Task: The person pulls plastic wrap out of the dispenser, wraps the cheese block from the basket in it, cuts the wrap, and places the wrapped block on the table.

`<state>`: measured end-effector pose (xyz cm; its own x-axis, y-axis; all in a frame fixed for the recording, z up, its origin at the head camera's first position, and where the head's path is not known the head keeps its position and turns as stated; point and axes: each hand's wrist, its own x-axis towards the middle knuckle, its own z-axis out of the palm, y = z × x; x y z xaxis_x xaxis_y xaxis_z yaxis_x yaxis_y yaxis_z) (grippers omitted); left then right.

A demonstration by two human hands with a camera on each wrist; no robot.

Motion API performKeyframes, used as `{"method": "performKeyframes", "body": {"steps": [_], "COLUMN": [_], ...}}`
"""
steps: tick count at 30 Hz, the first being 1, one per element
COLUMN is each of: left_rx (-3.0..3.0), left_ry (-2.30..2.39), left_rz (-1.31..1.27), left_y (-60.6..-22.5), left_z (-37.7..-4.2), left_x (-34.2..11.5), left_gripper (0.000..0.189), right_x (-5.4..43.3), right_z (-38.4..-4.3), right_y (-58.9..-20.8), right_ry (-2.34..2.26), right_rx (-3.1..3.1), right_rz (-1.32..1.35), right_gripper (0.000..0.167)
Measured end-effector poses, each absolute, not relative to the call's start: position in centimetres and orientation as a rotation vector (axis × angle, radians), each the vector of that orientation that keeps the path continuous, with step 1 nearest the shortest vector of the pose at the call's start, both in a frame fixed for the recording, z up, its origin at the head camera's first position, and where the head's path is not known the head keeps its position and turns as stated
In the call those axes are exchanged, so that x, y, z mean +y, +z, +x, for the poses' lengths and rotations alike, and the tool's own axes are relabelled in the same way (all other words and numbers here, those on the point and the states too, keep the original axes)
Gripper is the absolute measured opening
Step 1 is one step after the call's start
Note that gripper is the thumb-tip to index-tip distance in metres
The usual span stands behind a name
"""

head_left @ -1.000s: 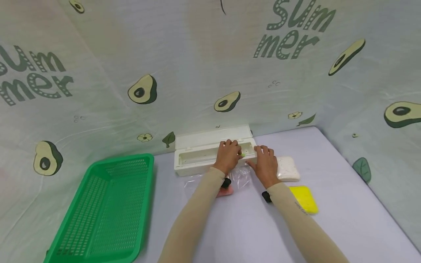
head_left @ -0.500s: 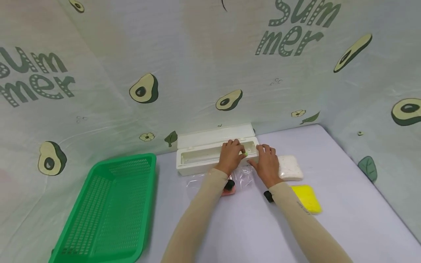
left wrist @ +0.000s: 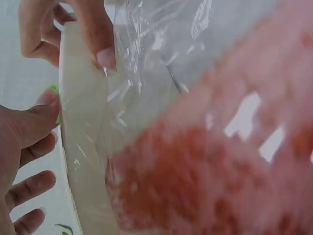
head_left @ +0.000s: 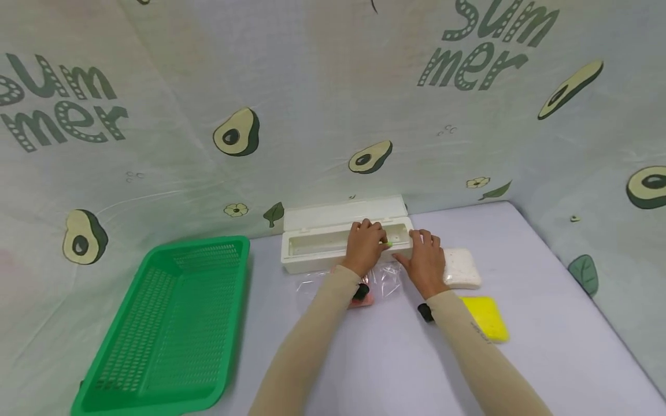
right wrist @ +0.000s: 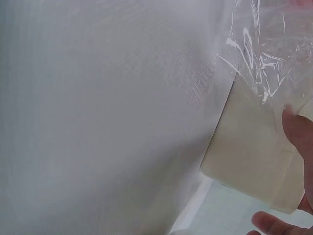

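A long white box [head_left: 312,264] with its lid [head_left: 343,214] raised stands at the table's back. It looks like a plastic wrap dispenser. My left hand [head_left: 364,247] reaches over the front rim, its thumb and finger pinching a small green tab [head_left: 388,244]. My right hand [head_left: 426,263] grips the box's right end, with the thumb [right wrist: 296,128] on the front wall. Clear plastic film [head_left: 387,280] lies in front of the box. A pink slab [head_left: 367,300] shows beneath it, partly hidden by my left wrist; the left wrist view shows its mottled red surface close up.
A green perforated basket [head_left: 238,289] stands on the left. To the right lie a white slab [head_left: 462,269] and, nearer, a yellow slab [head_left: 490,319] partly behind my right sleeve. An avocado-printed cloth [head_left: 307,115] rises directly behind the box.
The head view has shifted slightly. Both hands keep nearly the same places on the box, and the green tab stays between the left fingers.
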<state>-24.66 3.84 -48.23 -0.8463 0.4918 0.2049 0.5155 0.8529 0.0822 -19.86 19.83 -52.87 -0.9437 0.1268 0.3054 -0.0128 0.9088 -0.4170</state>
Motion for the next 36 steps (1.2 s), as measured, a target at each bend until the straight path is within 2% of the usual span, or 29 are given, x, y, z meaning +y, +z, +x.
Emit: {"method": "performKeyframes", "body": {"steps": [10, 17, 22, 36], "left_rx": [-2.851, -2.844, -2.827, -2.8], "left_ry": [-0.165, -0.24, -0.258, -0.242], "left_rz": [-0.85, -0.723, -0.743, -0.431], "left_y": [-47.7, -48.2, -48.4, -48.6], "left_z": [-24.7, -24.3, -23.8, -22.1], "left_x": [1.0, -3.3, -5.0, -12.9], "left_gripper": [0.02, 0.016, 0.017, 0.016], "right_x": [19.0, 20.2, 20.9, 19.9], "right_z": [-20.2, -20.2, -19.9, -19.6], "right_y": [-53.0, -52.7, -52.8, -53.1], "right_ry": [0.636, 0.642, 0.639, 0.675], "right_rx": [-2.756, -2.751, -2.748, -2.754], "right_rz": [-0.054, -0.052, -0.074, -0.071], "right_gripper": [0.075, 0.074, 0.073, 0.075]}}
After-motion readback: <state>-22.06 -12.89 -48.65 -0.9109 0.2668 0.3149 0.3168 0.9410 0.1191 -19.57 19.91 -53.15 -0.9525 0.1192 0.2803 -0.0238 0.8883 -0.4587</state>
